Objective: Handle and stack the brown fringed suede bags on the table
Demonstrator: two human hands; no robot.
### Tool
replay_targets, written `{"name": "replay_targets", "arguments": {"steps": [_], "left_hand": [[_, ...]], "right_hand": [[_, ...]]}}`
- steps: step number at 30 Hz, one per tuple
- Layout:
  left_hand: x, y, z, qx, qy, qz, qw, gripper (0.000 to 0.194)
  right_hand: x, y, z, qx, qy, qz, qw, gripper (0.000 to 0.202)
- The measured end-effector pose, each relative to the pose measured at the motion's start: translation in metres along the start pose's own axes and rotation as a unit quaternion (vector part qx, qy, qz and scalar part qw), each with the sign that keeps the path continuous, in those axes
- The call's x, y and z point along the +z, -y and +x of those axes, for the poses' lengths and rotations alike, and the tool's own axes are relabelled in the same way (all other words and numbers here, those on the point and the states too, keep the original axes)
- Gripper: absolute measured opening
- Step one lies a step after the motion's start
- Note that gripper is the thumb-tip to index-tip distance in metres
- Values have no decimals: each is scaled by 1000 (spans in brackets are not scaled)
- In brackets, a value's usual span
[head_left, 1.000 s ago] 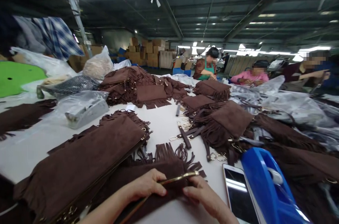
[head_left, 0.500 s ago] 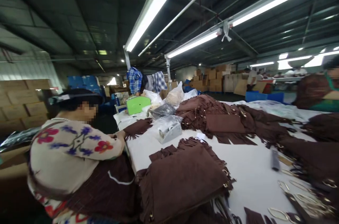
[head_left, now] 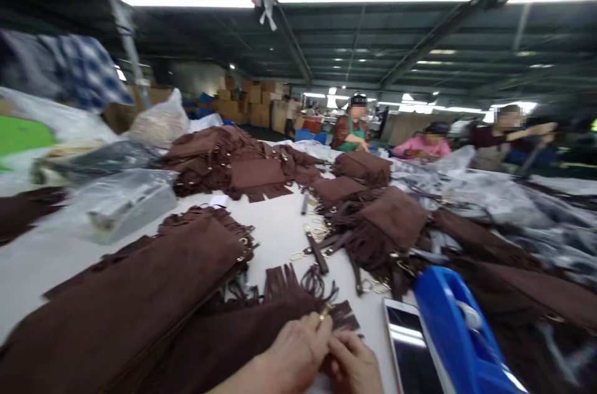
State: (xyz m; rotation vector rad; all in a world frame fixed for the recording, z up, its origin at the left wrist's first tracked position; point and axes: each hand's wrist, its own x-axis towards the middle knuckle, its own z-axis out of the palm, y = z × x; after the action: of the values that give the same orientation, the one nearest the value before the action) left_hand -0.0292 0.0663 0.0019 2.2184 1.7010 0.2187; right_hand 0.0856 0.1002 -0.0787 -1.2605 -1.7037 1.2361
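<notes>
My left hand (head_left: 296, 347) is closed at the end of a dark brown fringed bag (head_left: 242, 332), next to a gold metal fitting (head_left: 325, 312). Close against it, my right hand (head_left: 357, 361) has its fingers curled in on a dark brown part of the same bag; its fingertips are partly hidden. Left of my hands lies another brown fringed bag (head_left: 140, 294), with gold rings at its corner. A white-edged phone (head_left: 413, 344) and a blue plastic holder (head_left: 459, 332) are to the right.
Brown straps with gold clasps (head_left: 317, 251) lie mid-table. Brown bags are piled at the back (head_left: 256, 173) and right (head_left: 396, 214). A plastic-wrapped box (head_left: 133, 204) stands left, and clear plastic bags (head_left: 508, 201) lie right. Several people work beyond the table.
The view has swung right and down. Both my hands have come into view on the brown bag; the co-worker in the flowered top has left the view at the left.
</notes>
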Motion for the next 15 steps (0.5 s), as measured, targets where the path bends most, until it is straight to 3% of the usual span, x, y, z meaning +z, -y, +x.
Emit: {"name": "replay_targets", "arguments": {"steps": [3,5,8,9,11,13,15], "left_hand": [[-3,9,-5,-58,5,22,998,22],[10,20,-6,-38,-70,57,995,21],[52,37,-1,80,-224,109,965,22],[68,41,2,105,-259,112,954,17],[91,47,7,119,-293,96,944,6],[101,48,8,116,-307,63,942,15],[100,48,8,124,-317,30,940,19]], "right_hand": [[-7,-2,-11,31,-17,67,997,53],[-4,1,-10,21,-4,97,995,49],[-15,8,-5,-1,69,90,994,38],[-23,12,-2,-21,81,45,996,33],[-46,18,10,-65,40,-103,992,27],[-70,24,28,-89,-52,-247,963,28],[-86,28,49,-83,-110,-327,935,29]]}}
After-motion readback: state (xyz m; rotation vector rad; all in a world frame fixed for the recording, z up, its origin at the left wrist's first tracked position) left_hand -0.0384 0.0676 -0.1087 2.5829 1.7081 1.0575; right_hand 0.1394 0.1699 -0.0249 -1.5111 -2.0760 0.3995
